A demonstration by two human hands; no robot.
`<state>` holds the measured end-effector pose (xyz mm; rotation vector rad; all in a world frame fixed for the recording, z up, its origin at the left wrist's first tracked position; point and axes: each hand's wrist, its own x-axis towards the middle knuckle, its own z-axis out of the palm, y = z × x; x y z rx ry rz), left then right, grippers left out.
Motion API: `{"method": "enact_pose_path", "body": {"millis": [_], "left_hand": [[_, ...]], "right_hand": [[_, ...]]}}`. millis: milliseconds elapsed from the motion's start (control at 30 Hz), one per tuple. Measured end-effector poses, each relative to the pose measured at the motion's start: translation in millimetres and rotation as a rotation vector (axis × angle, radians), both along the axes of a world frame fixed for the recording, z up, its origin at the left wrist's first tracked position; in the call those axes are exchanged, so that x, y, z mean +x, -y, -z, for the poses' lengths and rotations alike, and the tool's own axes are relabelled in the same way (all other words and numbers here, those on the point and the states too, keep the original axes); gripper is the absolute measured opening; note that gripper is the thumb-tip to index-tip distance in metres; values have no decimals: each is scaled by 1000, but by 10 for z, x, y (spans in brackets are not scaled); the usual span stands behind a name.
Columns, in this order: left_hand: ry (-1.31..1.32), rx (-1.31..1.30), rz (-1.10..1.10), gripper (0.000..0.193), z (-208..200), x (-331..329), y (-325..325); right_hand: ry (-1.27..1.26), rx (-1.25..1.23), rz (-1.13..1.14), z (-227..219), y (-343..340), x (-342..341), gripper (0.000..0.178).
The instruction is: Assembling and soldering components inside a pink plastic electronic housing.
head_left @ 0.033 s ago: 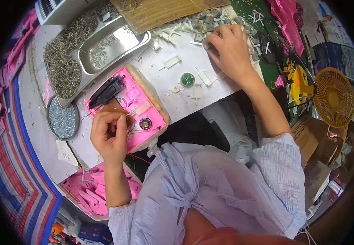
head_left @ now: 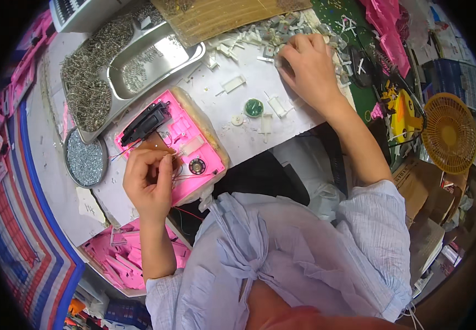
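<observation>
Left hand (head_left: 147, 179): thumb and forefinger pinched together over the near-left edge of an open pink plastic housing (head_left: 211, 159); anything between the tips too small to tell. Housing spreads from 12 to 3 o'clock of that hand, round black speaker (head_left: 197, 166) near the fingertips at 2. Right hand (head_left: 309, 74): fingers curled at a heap of small white-and-grey plastic parts (head_left: 265, 27), heap toward its 11; grip hidden, cannot tell if loaded. Change since prior frame: slight view shift only; hands hold place, so work looks, I judge, no further along.
</observation>
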<state>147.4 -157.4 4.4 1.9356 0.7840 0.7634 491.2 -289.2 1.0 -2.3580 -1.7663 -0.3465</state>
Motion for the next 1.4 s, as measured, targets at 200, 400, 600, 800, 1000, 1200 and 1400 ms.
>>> {"method": "enact_pose_path", "body": {"millis": [200, 400, 600, 800, 1000, 1200, 1400], "left_hand": [[-43, 129, 104, 20, -426, 308, 6], [-320, 30, 282, 34, -577, 901, -320], [-326, 224, 296, 24, -492, 865, -456], [-346, 183, 370, 23, -557, 1019, -425], [-245, -266, 462, 23, -381, 1209, -453], [28, -924, 539, 12, -603, 1295, -295], [-89, -462, 625, 10, -498, 1335, -207]], "right_hand": [[-239, 163, -237, -173, -188, -236, 19], [-302, 271, -261, -278, -324, -315, 20], [-309, 116, -133, -114, -180, -306, 24], [-125, -21, -57, 75, -475, -340, 20], [-452, 71, -273, -407, -166, -509, 24], [-1438, 388, -78, -365, 108, -799, 37], [-1793, 446, -38, -275, 211, -862, 44]]}}
